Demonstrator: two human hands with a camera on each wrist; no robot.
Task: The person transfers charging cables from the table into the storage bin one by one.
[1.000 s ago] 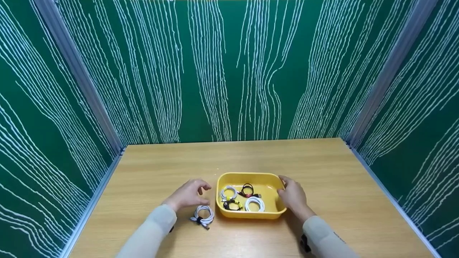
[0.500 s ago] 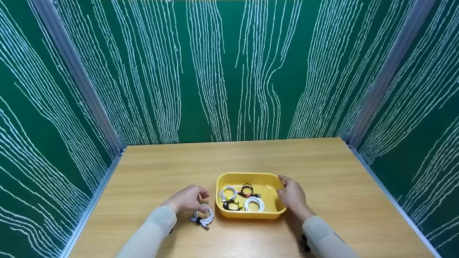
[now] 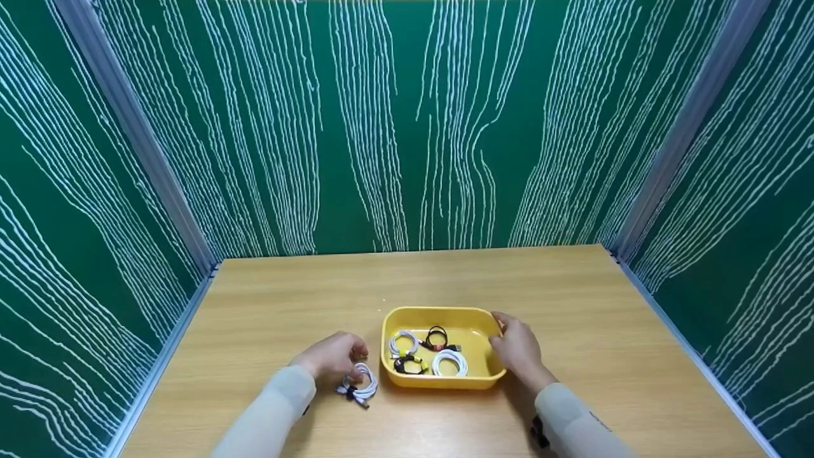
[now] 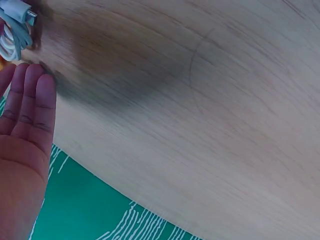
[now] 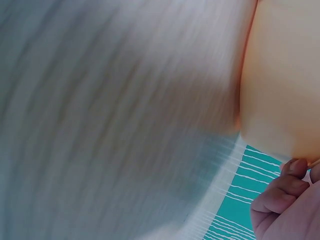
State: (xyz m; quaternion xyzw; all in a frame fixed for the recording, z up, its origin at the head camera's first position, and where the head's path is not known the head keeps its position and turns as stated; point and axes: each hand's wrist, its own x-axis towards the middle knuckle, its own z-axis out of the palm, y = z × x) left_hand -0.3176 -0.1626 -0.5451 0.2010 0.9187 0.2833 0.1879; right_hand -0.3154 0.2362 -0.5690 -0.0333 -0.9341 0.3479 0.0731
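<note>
A coiled white cable (image 3: 362, 383), bound with a black tie, lies on the table left of a yellow plastic bin (image 3: 445, 382). My left hand (image 3: 331, 355) is right at this coil, its thumb touching the loop. In the left wrist view the other fingers (image 4: 45, 100) are nearly straight, with the coil (image 4: 17, 30) cut off at the corner. With my right hand (image 3: 521, 348) I grip the bin's right rim, thumb on the inner side. Inside the bin are two white coiled cables (image 3: 449, 364) and two black ones (image 3: 437, 340), some with yellow or red parts.
The wooden table (image 3: 305, 286) reaches back to a green wall (image 3: 356, 191) with white wavy lines. Similar panels stand left and right, joined by grey metal posts (image 3: 159, 146).
My left hand has come down toward the white coil, thumb moving into its loop and the gap between thumb and index finger narrowing. The right hand and bin stay put.
</note>
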